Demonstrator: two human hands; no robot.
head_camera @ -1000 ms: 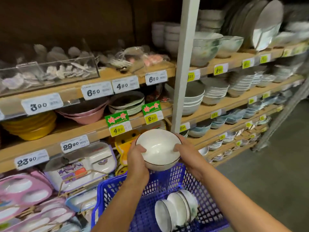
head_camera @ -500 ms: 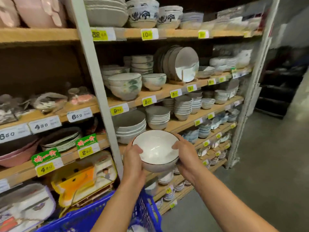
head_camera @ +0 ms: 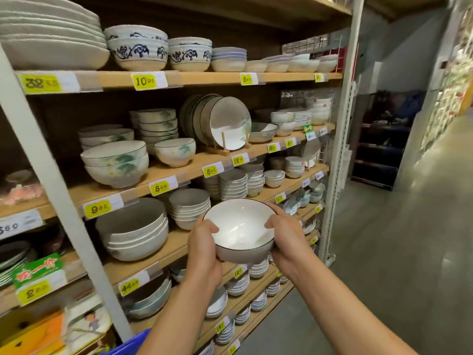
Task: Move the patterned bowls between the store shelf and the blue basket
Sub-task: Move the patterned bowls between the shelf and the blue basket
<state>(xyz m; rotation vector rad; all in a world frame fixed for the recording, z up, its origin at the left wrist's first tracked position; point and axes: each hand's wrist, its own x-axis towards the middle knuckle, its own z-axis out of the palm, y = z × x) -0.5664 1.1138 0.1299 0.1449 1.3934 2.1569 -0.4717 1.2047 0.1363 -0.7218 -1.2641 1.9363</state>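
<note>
I hold a white bowl with a dark rim (head_camera: 240, 226) in both hands, in front of the wooden store shelf (head_camera: 166, 249). My left hand (head_camera: 204, 249) grips its left side, thumb over the rim. My right hand (head_camera: 286, 237) grips the right side the same way. The bowl tilts toward me, so its white inside shows. Only a corner of the blue basket (head_camera: 130, 345) shows at the bottom edge, left of my left forearm. A matching small bowl with a green leaf pattern (head_camera: 175, 151) sits one shelf higher, beside larger patterned bowls (head_camera: 115, 163).
Stacks of bowls (head_camera: 133, 226) and plates (head_camera: 222, 121) fill every shelf level, with yellow price tags on the edges. A grey shelf upright (head_camera: 64, 208) slants across the left. Another upright (head_camera: 337, 139) ends the unit. The concrete aisle floor (head_camera: 399, 252) lies to the right.
The view has swung up and right, away from the basket toward the bowl shelves. The bowl, still held in both hands, has moved with it from above the basket to the shelf front.
</note>
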